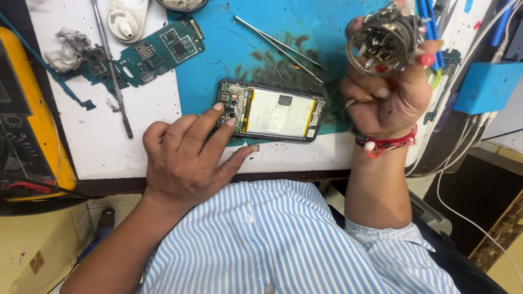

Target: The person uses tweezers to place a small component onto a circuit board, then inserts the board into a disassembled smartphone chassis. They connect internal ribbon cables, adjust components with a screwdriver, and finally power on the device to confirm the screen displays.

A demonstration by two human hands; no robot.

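Note:
An opened phone point(272, 111) with its back cover off lies on the blue mat point(305, 32), showing a pale battery and a green board at its left end. My left hand point(188, 158) rests on the table edge, index and middle fingertips pressing the phone's left end. My right hand point(389, 92) is raised to the right of the phone and grips a round metal tool head point(381, 41) with a wide open nozzle facing the camera. A thin metal piece sticks out between that hand's fingers. A small chip point(254, 147) lies by my left thumb.
Tweezers point(280, 46) lie on the mat behind the phone. A green circuit board point(158, 51), a long metal rod point(111, 68), a crumpled cloth point(68, 49) and a white holder point(126, 19) sit at the left. A yellow meter point(27, 109) stands far left; a blue box point(485, 87) and cables are at the right.

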